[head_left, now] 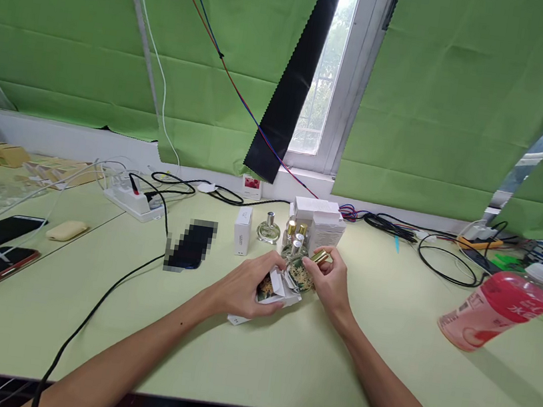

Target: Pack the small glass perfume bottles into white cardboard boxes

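My left hand (248,288) is wrapped round a small white carton (286,295) with an open end and a dark patterned panel. Between the fingers of my right hand (334,283) is a round perfume bottle (298,275) with a speckled front and a gold cap, tilted beside the carton's open flaps. Just behind it stand several more perfume bottles (290,231) with gold or silver caps, partly hidden. A clear perfume bottle (268,231) with a silver cap stands apart to their left, next to an upright white box (242,232).
White boxes (327,231) stand behind the bottles. A pink drink bottle (496,308) is at the right. Leftward lie a blurred dark phone (192,246), a power strip (135,203) and a beige oval object (67,231). Black cables (392,227) run along the back.
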The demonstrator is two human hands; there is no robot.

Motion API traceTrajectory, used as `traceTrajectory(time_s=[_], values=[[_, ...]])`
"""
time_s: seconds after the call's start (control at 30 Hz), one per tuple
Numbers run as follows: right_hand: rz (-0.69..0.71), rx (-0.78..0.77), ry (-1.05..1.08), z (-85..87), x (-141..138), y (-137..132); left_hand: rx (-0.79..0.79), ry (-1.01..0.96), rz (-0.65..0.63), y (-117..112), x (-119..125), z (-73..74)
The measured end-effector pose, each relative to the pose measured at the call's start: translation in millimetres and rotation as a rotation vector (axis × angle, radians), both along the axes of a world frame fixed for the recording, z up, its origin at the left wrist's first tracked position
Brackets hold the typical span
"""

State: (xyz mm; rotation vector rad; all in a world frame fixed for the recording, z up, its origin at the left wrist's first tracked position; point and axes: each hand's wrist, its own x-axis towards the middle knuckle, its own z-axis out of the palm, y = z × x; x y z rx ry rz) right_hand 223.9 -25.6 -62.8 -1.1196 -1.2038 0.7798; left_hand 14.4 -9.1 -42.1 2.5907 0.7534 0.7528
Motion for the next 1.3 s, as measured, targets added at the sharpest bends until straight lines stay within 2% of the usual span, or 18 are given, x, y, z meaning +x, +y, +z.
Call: traceTrajectory(time_s=[0.9, 1.3], values=[[0.14, -0.084, 0.047, -9.7, -7, 2, 0.014, -0.039, -0.027, 0, 2, -4.5], [0.143, -0.091, 0.031, -9.4, -6, 2, 0.009, -0.018, -0.01, 0, 4, -6.0]])
